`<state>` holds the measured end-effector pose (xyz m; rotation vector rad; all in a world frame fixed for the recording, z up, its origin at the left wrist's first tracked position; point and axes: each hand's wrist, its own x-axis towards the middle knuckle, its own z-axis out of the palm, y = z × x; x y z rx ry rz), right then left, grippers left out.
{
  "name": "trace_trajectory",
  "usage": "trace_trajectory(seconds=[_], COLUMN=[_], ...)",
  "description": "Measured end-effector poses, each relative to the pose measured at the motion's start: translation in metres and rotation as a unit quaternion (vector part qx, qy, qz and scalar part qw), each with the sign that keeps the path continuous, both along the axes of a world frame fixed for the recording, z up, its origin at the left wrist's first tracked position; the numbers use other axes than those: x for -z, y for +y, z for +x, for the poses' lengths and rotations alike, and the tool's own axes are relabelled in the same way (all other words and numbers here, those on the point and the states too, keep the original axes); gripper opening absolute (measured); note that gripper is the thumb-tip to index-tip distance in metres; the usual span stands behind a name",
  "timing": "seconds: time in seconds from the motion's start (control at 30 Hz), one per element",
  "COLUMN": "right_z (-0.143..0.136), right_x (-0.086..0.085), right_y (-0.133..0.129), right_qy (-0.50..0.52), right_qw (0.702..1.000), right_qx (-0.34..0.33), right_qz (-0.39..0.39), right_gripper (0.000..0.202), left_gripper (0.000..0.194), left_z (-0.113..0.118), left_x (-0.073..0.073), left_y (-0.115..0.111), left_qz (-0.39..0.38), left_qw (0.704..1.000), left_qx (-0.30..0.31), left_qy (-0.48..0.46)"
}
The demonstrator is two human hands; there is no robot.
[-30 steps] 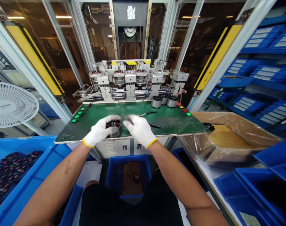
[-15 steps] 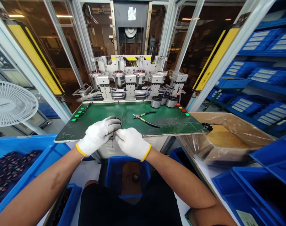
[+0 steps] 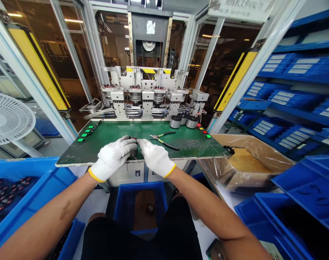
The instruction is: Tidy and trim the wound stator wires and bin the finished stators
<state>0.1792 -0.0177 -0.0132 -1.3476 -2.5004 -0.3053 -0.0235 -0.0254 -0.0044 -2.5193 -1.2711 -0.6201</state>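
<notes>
My left hand (image 3: 115, 154), in a white knit glove with a yellow cuff, is closed around a wound motor stator (image 3: 133, 138), mostly hidden by the fingers. Thin wires (image 3: 135, 157) stick out of it, below and above the hand. On the other side, my right hand (image 3: 157, 155), gloved alike, has its fingers pressed together at the stator's edge by the wires; what they pinch is too small to make out. Wire cutters (image 3: 164, 139) with green and black handles lie on the green worktop (image 3: 121, 126) beyond my right hand.
Several metal stators (image 3: 175, 122) stand at the worktop's back right before the winding machine (image 3: 147, 103). Lit buttons line both sides. A blue bin of dark parts (image 3: 50, 169) is left, a plastic-lined carton (image 3: 272, 153) right, and a blue crate (image 3: 139, 186) below.
My right hand has moved from the stator's near side up to its far edge, fingers now pointing forward. My left hand keeps hold of the stator. The view has shifted slightly.
</notes>
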Motion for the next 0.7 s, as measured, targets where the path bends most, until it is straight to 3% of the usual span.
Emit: trace_trajectory(seconds=[0.13,0.27,0.43,0.57,0.7], right_z=[-0.003,-0.004,-0.007,-0.011,-0.011], right_x=[0.001,-0.003,0.002,0.002,0.001], right_y=[0.000,0.008,0.014,0.016,0.019], right_qy=[-0.057,-0.034,-0.014,-0.001,-0.011], right_qw=[0.998,0.999,1.000,0.999,0.999], right_qx=[0.033,0.015,0.010,0.030,0.029], right_qz=[0.006,0.001,0.011,0.017,0.012], right_gripper=[0.033,0.031,0.031,0.032,0.031], left_gripper=[0.034,0.031,0.033,0.034,0.032], left_z=[0.001,0.008,0.010,0.003,0.001], left_x=[-0.007,-0.016,-0.016,-0.008,-0.005], left_y=[-0.006,-0.023,-0.036,-0.035,-0.035], left_qz=[0.029,0.071,0.036,0.038,-0.006], left_qw=[0.999,0.988,0.973,0.985,0.999], left_qx=[0.015,0.009,0.065,0.067,0.028], left_qy=[0.015,0.136,0.217,0.155,-0.034])
